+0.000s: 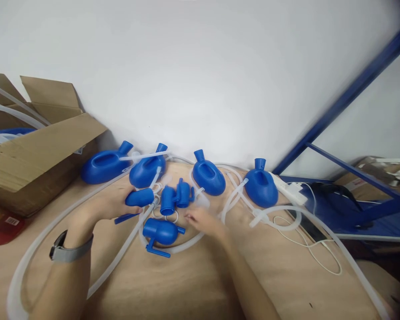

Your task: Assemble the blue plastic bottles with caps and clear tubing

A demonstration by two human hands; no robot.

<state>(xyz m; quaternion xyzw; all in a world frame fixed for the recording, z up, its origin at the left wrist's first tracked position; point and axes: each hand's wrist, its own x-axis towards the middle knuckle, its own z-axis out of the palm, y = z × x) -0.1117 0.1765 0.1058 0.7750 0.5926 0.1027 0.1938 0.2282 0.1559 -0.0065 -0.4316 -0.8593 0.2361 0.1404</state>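
Note:
My left hand (115, 202), with a watch on its wrist, is closed around a blue plastic funnel-shaped urinal cup (140, 197) with a bar handle, held above the table. Fingers curled together, my right hand (205, 221) is low over the table beside several white rings (172, 217); whatever lies between its fingertips is too small to make out. Between the hands, two similar blue cups (167, 201) stand close together. Another blue cup (162, 231) lies on its side in front of them, with its handle toward me.
Several blue urinal bottles (209, 177) line the wall, with clear tubes (120, 253) looping over the table (193, 284). At left is an open cardboard box (43, 146). A phone (308, 226), white cable and power strip (290, 191) lie right, near a blue metal frame (346, 100).

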